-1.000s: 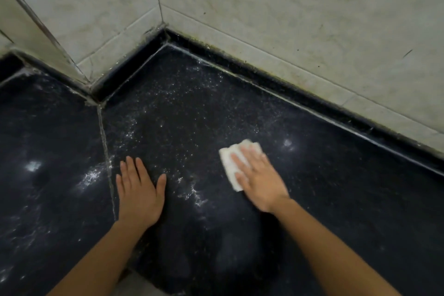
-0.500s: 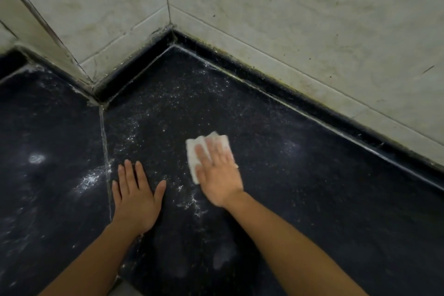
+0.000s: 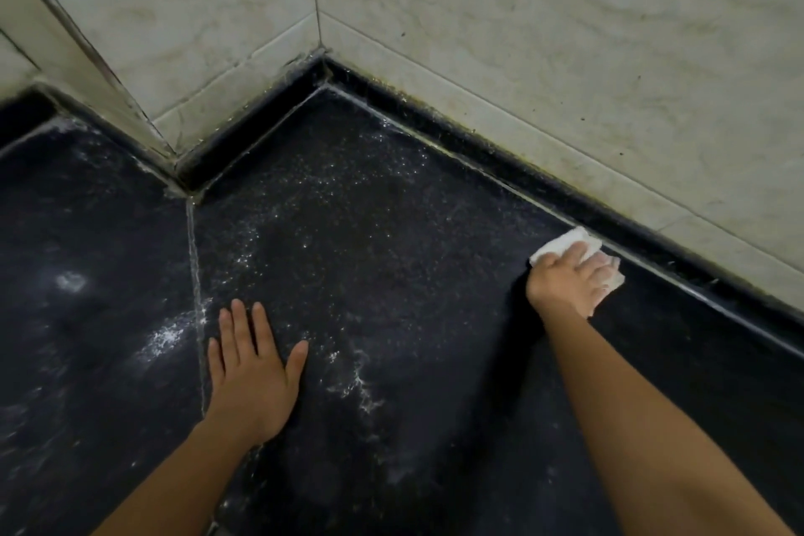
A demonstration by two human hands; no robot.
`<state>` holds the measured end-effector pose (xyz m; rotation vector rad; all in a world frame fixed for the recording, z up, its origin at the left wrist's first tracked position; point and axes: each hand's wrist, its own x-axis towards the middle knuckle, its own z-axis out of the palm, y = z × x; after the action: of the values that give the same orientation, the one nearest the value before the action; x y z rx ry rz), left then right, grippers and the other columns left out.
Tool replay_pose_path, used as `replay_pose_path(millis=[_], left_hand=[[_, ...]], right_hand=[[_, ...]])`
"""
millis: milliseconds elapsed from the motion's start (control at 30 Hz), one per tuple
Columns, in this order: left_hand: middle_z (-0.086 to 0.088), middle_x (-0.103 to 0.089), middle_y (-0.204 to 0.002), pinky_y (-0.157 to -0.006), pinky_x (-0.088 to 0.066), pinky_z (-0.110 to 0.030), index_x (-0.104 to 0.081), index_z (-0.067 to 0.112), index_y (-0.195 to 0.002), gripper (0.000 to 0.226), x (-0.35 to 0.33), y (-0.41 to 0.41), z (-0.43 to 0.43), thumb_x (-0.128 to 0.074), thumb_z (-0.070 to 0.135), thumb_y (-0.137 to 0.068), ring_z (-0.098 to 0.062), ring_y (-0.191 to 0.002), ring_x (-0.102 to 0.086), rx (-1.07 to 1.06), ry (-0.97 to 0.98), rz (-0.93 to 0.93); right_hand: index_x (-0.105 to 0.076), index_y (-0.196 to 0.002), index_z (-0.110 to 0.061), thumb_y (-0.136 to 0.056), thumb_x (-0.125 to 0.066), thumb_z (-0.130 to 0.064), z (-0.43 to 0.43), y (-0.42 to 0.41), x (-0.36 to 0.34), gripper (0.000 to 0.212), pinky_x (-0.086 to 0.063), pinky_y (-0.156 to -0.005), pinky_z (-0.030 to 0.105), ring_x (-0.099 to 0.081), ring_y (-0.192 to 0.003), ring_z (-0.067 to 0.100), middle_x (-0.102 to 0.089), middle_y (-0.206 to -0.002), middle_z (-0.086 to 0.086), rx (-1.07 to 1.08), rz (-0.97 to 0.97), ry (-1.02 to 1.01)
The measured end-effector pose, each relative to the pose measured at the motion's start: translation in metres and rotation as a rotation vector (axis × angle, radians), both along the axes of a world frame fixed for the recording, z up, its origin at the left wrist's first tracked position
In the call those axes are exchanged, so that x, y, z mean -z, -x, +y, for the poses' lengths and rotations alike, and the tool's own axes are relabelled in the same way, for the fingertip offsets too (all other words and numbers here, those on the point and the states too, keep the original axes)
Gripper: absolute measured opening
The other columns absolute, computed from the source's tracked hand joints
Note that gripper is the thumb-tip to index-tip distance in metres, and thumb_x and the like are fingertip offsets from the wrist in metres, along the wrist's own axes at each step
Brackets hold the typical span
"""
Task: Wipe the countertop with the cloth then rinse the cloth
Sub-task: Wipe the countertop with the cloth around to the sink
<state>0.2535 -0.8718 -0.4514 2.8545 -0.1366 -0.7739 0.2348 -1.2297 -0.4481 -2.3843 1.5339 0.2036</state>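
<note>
Fingers (image 3: 581,260) of right hand (image 3: 565,285) press flat on cloth (image 3: 561,245); left hand (image 3: 252,379) lies spread on countertop (image 3: 391,274)

Dark speckled stone for the countertop (image 3: 413,274), polished smooth with a dull sheen, dusted matt with white powder (image 3: 167,335) well left of the cloth (image 3: 561,246). Looks like soft white fabric there, crumpled and matt. Behind the cloth, a strip (image 3: 478,139) of the same dark glossy stone, then pale marble-look tiles (image 3: 565,57), smooth, faintly glossy, blotched with stains. Far left of the cloth, a pale gritty seam (image 3: 193,274) across the stone.
</note>
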Motion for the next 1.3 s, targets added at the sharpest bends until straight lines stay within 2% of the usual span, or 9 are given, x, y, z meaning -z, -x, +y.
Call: replay_pose_path(millis=[67,200,367,500,567,767,967,1133,1300], left_hand=[[-0.011,0.036,-0.149,-0.114,0.016,-0.040,0.028,0.010,-0.142,0.077,0.000,0.000,-0.001,-0.009,0.056,-0.093,-0.023,-0.138,0.033,-0.004,0.002,0.003],[-0.011,0.035,-0.150,-0.114,0.016,-0.040,0.027,0.010,-0.143,0.077,0.000,-0.001,0.000,-0.009,0.056,-0.093,-0.023,-0.138,0.033,-0.003,-0.009,0.014],[-0.010,0.035,-0.150,-0.114,0.015,-0.040,0.026,0.011,-0.144,0.077,-0.005,-0.003,-0.001,-0.010,0.056,-0.093,-0.022,-0.138,0.032,-0.002,-0.011,0.052],[-0.009,0.041,-0.146,-0.114,0.017,-0.040,0.030,0.012,-0.142,0.077,-0.006,-0.004,-0.001,-0.008,0.057,-0.092,-0.022,-0.136,0.036,0.007,-0.013,0.078],[-0.008,0.045,-0.139,-0.113,0.018,-0.039,0.033,0.012,-0.139,0.076,-0.007,-0.004,0.000,-0.006,0.058,-0.092,-0.021,-0.133,0.039,0.012,-0.011,0.094],[-0.009,0.048,-0.139,-0.111,0.021,-0.039,0.039,0.014,-0.132,0.074,-0.007,-0.005,0.000,-0.003,0.058,-0.091,-0.022,-0.130,0.043,0.019,-0.020,0.103],[-0.008,0.049,-0.139,-0.110,0.022,-0.038,0.041,0.015,-0.130,0.072,-0.010,-0.006,-0.001,-0.004,0.057,-0.092,-0.021,-0.127,0.045,0.009,-0.035,0.119],[-0.007,0.050,-0.138,-0.112,0.021,-0.039,0.042,0.016,-0.129,0.072,-0.012,-0.007,-0.002,-0.005,0.057,-0.092,-0.020,-0.128,0.044,0.006,-0.021,0.138],[-0.007,0.051,-0.134,-0.112,0.019,-0.040,0.042,0.016,-0.128,0.072,-0.011,-0.008,0.000,-0.004,0.058,-0.092,-0.020,-0.126,0.045,0.014,0.003,0.152]], right_hand=[[0.001,-0.152,-0.008,-0.102,-0.017,-0.029,0.032,-0.028,-0.004,0.058,0.006,-0.118,0.049,0.012,-0.145,0.038,0.007,-0.158,0.022,-0.114,0.061,0.018],[-0.018,-0.150,-0.009,-0.096,-0.030,-0.023,0.125,-0.049,0.000,0.057,0.001,-0.115,0.058,0.005,-0.142,0.047,-0.008,-0.157,0.022,-0.949,0.049,0.210],[-0.008,-0.153,-0.020,-0.102,-0.033,-0.026,0.144,-0.033,-0.005,0.057,0.010,-0.118,0.030,0.011,-0.147,0.020,0.002,-0.161,0.002,-1.419,-0.102,-0.089],[-0.028,-0.147,-0.004,-0.101,-0.020,-0.027,0.072,-0.025,0.003,0.052,-0.008,-0.118,0.041,-0.020,-0.142,0.039,-0.028,-0.151,0.024,-1.177,-0.133,0.120],[-0.013,-0.151,-0.006,-0.100,0.003,-0.037,0.034,-0.023,0.012,0.062,-0.002,-0.120,0.046,-0.005,-0.145,0.038,-0.013,-0.157,0.023,-0.822,-0.041,0.154],[0.002,-0.152,-0.009,-0.102,-0.016,-0.034,0.044,-0.079,0.008,0.059,0.009,-0.117,0.047,0.013,-0.145,0.035,0.010,-0.158,0.021,-0.052,-0.037,-0.003],[-0.001,-0.152,-0.014,-0.101,-0.019,-0.031,0.143,-0.112,0.016,0.057,-0.004,-0.118,0.054,0.013,-0.144,0.038,0.009,-0.159,0.018,-0.886,-0.038,0.081],[-0.005,-0.153,-0.020,-0.102,-0.022,-0.038,0.143,-0.080,0.013,0.057,0.010,-0.119,0.031,0.017,-0.146,0.017,0.008,-0.161,0.003,-1.450,-0.138,-0.073],[-0.004,-0.153,-0.016,-0.101,-0.015,-0.043,0.027,-0.038,0.018,0.059,0.017,-0.114,0.022,0.015,-0.146,0.018,0.005,-0.161,0.007,-0.935,-0.114,0.050]])
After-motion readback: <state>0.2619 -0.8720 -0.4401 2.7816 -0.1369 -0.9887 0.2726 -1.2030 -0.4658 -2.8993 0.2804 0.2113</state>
